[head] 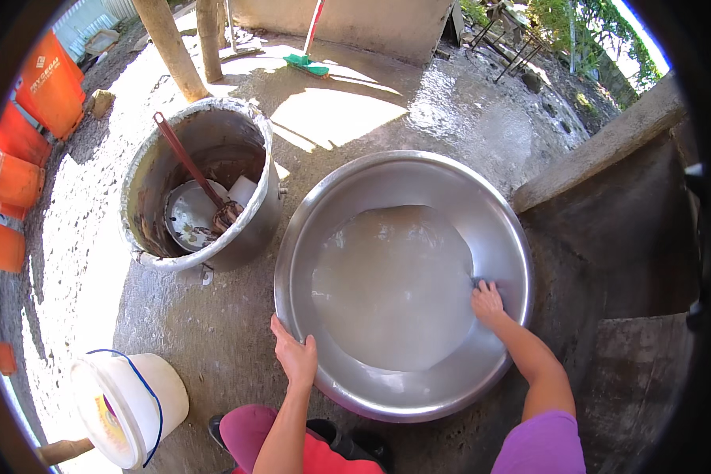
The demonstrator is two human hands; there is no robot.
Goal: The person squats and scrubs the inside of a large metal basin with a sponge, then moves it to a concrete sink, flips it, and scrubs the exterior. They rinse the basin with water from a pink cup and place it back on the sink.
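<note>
A large round metal basin (497, 225) stands before me, with cloudy water (397, 284) pooled in its bottom. My left hand (296, 355) grips the basin's rim at the lower left, thumb on the inner side and fingers at the outside. My right hand (487, 301) presses a small dark scouring pad (477, 282) against the inner wall on the right, at the water's edge. Part of the pad is hidden under the fingers.
A big metal pot (255, 231) at the left holds a red-handled brush (189, 160), a metal lid or pan (181, 207) and a white piece. A lidded white bucket (169, 391) stands lower left. Wooden posts (169, 47), a green broom (307, 64) and orange containers (50, 83) lie beyond.
</note>
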